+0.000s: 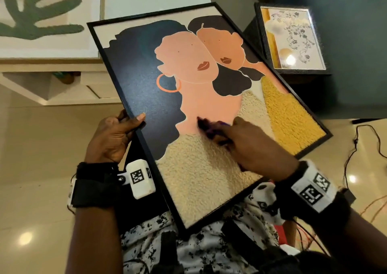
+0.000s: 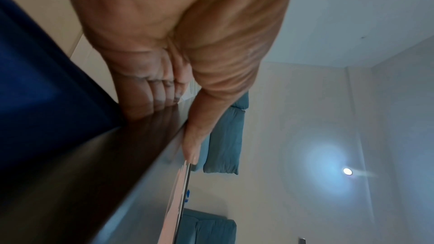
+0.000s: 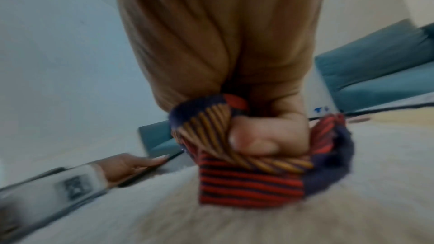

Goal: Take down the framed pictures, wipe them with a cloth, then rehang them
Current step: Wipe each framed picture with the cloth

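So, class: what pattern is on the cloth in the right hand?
Red and navy stripes on the cloth, clearest in the right wrist view.

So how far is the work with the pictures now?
Done: the black-framed picture is off the wall. In hand: the left hand grips its edge while the right hand rubs a striped cloth over its front. Left: finishing the wipe and rehanging it. A smaller framed picture leans nearby; whether it is wiped cannot be told.

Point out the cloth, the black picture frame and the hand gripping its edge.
cloth [image 3: 251, 185]: right wrist view, on its red-striped fold.
black picture frame [image 1: 109, 64]: head view, on its left rail.
left hand [image 1: 113, 135]: head view, on the back of the hand.
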